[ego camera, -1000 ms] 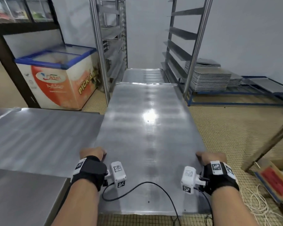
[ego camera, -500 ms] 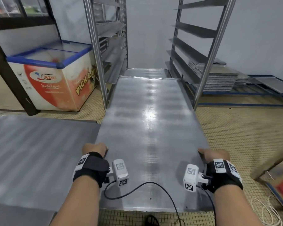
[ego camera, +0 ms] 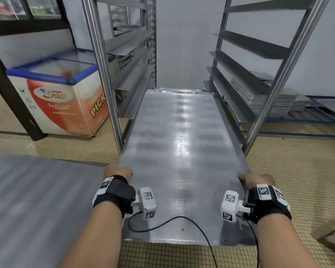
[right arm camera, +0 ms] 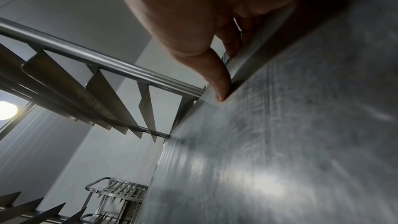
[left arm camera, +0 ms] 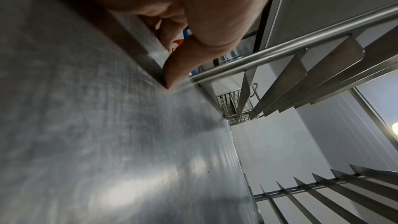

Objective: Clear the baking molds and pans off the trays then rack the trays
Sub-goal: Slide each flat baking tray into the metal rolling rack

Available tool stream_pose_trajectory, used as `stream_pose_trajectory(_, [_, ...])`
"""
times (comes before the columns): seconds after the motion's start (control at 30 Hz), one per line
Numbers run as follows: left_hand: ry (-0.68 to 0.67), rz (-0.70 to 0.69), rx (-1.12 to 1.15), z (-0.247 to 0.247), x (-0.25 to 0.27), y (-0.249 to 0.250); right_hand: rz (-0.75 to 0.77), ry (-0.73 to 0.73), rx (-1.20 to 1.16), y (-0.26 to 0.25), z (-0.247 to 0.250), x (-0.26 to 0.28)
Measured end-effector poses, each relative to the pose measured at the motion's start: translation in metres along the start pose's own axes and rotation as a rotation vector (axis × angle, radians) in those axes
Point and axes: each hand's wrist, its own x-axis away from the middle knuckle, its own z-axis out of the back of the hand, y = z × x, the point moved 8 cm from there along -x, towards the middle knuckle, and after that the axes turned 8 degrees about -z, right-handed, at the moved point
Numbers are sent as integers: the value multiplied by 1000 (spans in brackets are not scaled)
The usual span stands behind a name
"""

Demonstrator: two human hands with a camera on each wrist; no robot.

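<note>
A long bare metal tray point(ego camera: 180, 151) is held level, its far half between the two uprights of a steel rack point(ego camera: 103, 74). My left hand point(ego camera: 118, 172) grips the tray's left rim, thumb on top point(left arm camera: 172, 74) and fingers under the edge. My right hand point(ego camera: 254, 179) grips the right rim the same way, thumb on the rim point(right arm camera: 221, 89). The tray point(left arm camera: 107, 142) point(right arm camera: 280, 159) carries nothing. Another tray point(ego camera: 179, 90) lies in the rack just past its far end.
Angled slide rails point(ego camera: 246, 43) line both sides of the rack. A chest freezer point(ego camera: 62, 97) stands at the left. A stack of trays point(ego camera: 269, 99) sits on a low blue frame to the right. A metal table top point(ego camera: 37, 200) is at my left.
The tray has moved forward with both hands on it; its far end has passed between the rack's front posts. The rack looms closer and the table has slid back to the left.
</note>
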Motion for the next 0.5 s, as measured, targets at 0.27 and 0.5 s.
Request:
stream_pose_trajectory(0.27, [2, 28, -57, -20, -36, 34, 35, 3, 21, -44, -21, -32])
stream_pose_trajectory(0.5, [7, 31, 40, -25, -54, 54, 97, 9, 66, -67, -34, -47])
